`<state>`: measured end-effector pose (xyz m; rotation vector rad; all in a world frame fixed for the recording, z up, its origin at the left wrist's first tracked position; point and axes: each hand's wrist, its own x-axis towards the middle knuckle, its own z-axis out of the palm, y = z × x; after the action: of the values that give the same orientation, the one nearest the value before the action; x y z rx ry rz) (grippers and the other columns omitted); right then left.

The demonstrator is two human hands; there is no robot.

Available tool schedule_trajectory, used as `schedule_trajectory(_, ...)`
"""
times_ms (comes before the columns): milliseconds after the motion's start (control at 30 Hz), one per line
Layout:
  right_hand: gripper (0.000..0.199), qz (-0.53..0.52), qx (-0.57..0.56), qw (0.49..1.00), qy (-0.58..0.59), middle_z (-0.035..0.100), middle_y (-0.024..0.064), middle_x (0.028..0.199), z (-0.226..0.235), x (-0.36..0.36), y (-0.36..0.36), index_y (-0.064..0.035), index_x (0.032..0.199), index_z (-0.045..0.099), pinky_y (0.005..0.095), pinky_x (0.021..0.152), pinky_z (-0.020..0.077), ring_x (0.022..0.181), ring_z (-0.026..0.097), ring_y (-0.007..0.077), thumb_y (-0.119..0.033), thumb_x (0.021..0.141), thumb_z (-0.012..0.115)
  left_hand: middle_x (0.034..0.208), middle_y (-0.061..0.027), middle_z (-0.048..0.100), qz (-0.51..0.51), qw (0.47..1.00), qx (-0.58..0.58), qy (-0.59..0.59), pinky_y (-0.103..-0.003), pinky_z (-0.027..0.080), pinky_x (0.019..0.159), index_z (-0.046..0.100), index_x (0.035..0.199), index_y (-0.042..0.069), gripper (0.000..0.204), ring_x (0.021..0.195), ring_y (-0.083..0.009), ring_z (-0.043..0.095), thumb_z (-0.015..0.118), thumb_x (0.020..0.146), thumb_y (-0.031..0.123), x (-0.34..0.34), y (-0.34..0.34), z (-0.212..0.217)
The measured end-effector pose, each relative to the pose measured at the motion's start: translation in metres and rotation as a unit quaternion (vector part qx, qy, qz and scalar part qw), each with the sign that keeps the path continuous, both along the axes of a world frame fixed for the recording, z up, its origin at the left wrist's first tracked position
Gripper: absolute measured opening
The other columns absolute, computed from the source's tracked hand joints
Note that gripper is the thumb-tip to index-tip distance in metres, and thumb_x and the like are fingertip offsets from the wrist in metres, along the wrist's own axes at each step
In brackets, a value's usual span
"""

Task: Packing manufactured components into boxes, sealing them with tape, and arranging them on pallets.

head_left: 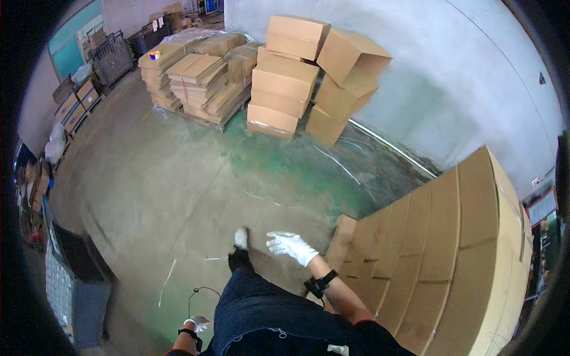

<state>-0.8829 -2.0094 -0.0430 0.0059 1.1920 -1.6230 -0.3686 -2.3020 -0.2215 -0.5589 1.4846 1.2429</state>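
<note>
Warehouse floor; right hand (292, 247) fingers spread, empty, near stacked cartons (451, 261); left hand (198, 324) unclear

Right hand (291, 246) and left hand (196, 323): white gloves, black wrist straps. Trousers (267, 314) dark blue. Box wall (451, 255) near right and far stacked boxes (285, 77): plain tan brown. Floor (178, 178) grey, worn green patches. Far wall (451, 77) pale grey.
</note>
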Motion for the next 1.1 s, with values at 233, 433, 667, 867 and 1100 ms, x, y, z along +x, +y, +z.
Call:
schedule_trajectory(233,0.036,-0.086,0.113,0.987,0.079,0.068,0.0109,0.106,0.014,-0.215,-0.068,-0.0026,0.127,0.056,0.0295,0.076,0.0547,0.086,0.066,0.0178,-0.022,0.096,0.055,0.097,-0.0168,0.069,-0.158,0.875,-0.381,0.254,-0.042,0.052,0.069,0.065,0.104,0.007,0.039,0.083,-0.0326,0.068,0.048,0.091,0.039,-0.280,-0.126,-0.036)
schedule_trajectory(433,0.045,-0.200,-0.060,0.972,0.111,0.066,0.0129,0.106,0.105,-0.429,-0.071,0.0001,0.123,0.054,0.0326,0.074,0.0553,0.086,0.066,0.0207,-0.037,0.099,0.048,0.087,-0.0069,0.067,0.198,0.945,-0.206,0.156,-0.027,0.048,0.059,0.062,0.106,0.005,0.023,0.069,-0.0164,0.062,0.060,0.090,0.021,-0.537,-0.193,0.011)
schedule_trajectory(667,0.039,-0.434,-0.229,0.861,0.130,0.059,0.0121,0.098,0.160,-0.751,-0.028,-0.0071,0.108,0.053,0.0350,0.073,0.0522,0.081,0.059,0.0231,-0.043,0.094,0.057,0.083,-0.0058,0.069,0.382,0.855,-0.183,0.298,-0.029,0.048,0.060,0.067,0.102,0.005,0.031,0.071,-0.0137,0.063,0.053,0.095,0.031,-0.701,-0.208,0.059)
schedule_trajectory(867,0.079,-0.566,-0.130,0.810,0.078,0.047,0.0105,0.136,0.125,-1.022,0.036,-0.0161,0.138,0.039,0.0414,0.105,0.0302,0.124,0.041,0.0255,-0.057,0.077,0.069,0.091,-0.0154,0.070,-0.113,0.888,-0.437,0.087,-0.035,0.053,0.072,0.067,0.106,0.006,0.037,0.081,-0.0240,0.068,0.054,0.090,0.036,-0.716,-0.150,0.060)
schedule_trajectory(1100,0.073,-0.482,-0.180,0.855,0.073,0.053,0.0079,0.132,0.142,-1.111,0.040,-0.0088,0.133,0.043,0.0447,0.099,0.0430,0.120,0.051,0.0249,-0.051,0.080,0.070,0.106,-0.0163,0.067,0.111,0.931,-0.334,0.097,-0.043,0.052,0.081,0.065,0.115,0.014,0.038,0.095,-0.0344,0.066,0.052,0.089,0.038,-0.815,-0.074,0.146)
